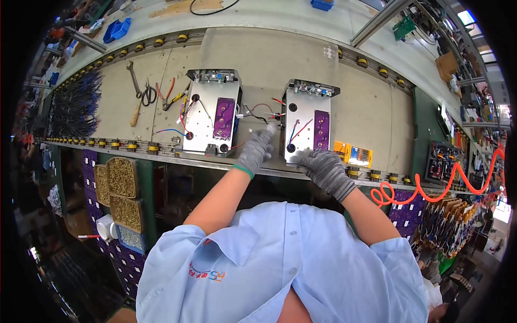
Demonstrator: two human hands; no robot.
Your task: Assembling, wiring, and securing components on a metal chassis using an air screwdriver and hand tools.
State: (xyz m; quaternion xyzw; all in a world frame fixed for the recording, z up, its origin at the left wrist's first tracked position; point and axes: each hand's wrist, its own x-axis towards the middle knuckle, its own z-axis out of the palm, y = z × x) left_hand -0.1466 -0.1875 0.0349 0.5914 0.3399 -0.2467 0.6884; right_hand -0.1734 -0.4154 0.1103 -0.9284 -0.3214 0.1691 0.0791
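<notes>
Two silver metal chassis units with purple circuit boards lie on the bench: one on the left (211,110) and one on the right (307,121). My left hand (255,150), in a grey knit glove, reaches between the two units with its fingers stretched toward the red and black wires (258,110) beside the right unit. I cannot tell whether its fingertips pinch anything. My right hand (325,169), also gloved, rests on the near left corner of the right unit and holds its edge.
A wrench (133,77), scissors (148,94) and pliers (171,97) lie left of the units. Bundles of black wires (75,105) sit far left. Trays of brass screws (123,177) stand below the bench; an orange coiled hose (431,188) hangs right.
</notes>
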